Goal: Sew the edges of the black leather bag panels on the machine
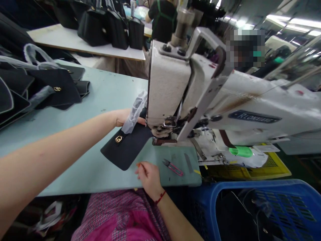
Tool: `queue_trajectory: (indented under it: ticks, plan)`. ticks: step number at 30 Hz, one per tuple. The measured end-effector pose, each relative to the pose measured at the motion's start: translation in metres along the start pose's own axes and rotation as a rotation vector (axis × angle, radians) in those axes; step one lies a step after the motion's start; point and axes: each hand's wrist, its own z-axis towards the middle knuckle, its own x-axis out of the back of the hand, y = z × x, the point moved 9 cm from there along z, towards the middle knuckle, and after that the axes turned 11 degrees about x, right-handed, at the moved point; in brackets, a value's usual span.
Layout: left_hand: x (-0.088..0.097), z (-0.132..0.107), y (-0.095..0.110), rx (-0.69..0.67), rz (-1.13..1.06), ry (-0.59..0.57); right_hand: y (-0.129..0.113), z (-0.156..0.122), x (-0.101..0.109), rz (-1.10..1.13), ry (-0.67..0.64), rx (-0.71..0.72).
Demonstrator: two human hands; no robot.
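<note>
A black bag flap (126, 149) with a gold clasp lies on the pale green table (82, 167), its far end under the presser foot of a white sewing machine (175, 87). My left hand (124, 116) reaches across and grips the flap's upper edge beside a plastic-wrapped strap (135, 110); its fingers are partly hidden behind the wrap. My right hand (147, 175) rests at the table's front edge, fingers curled, touching the flap's lower corner with something small and orange at the fingertips.
Pink-handled thread snips (173, 167) lie right of my right hand. Black bag parts (50, 90) are stacked at the left. Finished black bags (110, 26) stand on a far table. A blue crate (250, 207) and yellow tray (263, 169) sit at the right. A person (163, 16) works behind.
</note>
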Motion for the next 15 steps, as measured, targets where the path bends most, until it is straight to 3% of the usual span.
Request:
queue_trajectory:
  ticks: [3,6,10,15]
  plan:
    - [0.001,-0.007,-0.020,0.088,0.089,-0.009,-0.004,0.007,0.022,0.304,0.155,-0.138]
    - [0.002,-0.021,-0.038,0.091,0.080,0.016,-0.021,0.022,0.049,0.424,0.272,-0.162]
    - [0.002,-0.031,-0.054,0.078,0.020,0.047,-0.040,0.044,0.070,0.303,0.245,-0.135]
    - [0.008,-0.032,-0.056,0.040,-0.011,0.132,-0.050,0.057,0.076,0.122,0.198,-0.085]
